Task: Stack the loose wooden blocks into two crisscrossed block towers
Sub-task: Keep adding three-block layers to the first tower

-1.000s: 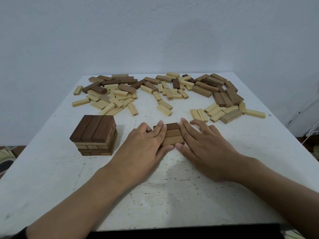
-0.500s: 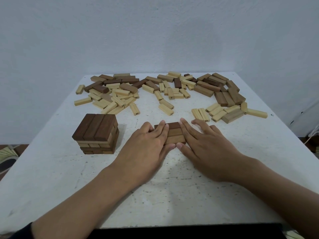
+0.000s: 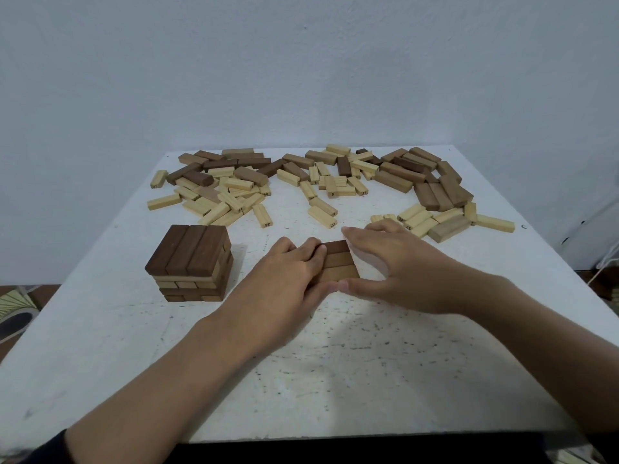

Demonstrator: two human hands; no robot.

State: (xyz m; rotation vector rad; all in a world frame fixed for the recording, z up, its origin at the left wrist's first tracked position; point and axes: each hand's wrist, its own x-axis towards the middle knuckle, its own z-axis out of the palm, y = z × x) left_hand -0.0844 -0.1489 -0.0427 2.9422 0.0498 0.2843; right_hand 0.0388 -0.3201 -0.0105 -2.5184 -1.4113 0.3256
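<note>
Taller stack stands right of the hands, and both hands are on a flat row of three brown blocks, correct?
No. The head view shows the taller stack left of the hands, not right. The left hand and right hand are on the flat row of three brown blocks.

Light even, diffuse, moderately bright; cool blue-grey cast on wall (image 3: 301, 78). Shadows soft: a short one right of stacked tower (image 3: 191, 262) on tabletop (image 3: 335, 380), a fainter one along left forearm (image 3: 207, 363). Wide-angle bowing splays tabletop edges toward frame bottom. Right hand (image 3: 402, 272) fingers (image 3: 368, 233) over block row (image 3: 338, 262) slightly motion-smeared. Far loose blocks (image 3: 335, 175) soft, printed numbers barely legible.
</note>
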